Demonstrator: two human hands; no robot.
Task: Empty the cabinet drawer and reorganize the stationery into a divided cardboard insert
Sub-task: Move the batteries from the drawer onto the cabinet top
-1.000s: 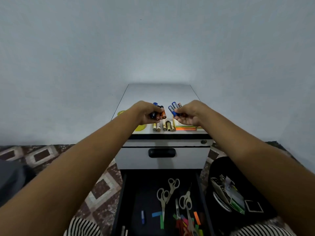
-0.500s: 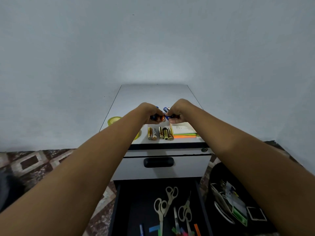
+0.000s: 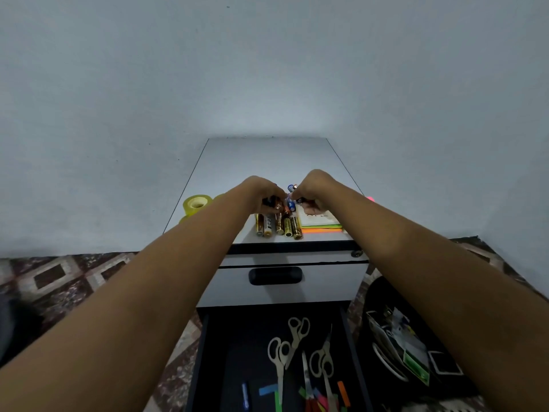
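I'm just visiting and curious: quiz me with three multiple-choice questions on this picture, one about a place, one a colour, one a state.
1. Where are the scissors? A. on the floor B. in the open drawer C. in a hand
2. What colour is the tape roll? A. yellow B. red C. black
3. What are the left hand and right hand doing? A. each grips batteries B. both lie flat, empty C. both pull a handle
Answers: B, they lie on the drawer's dark bottom; A, the roll is plainly yellow; A, both clutch batteries.
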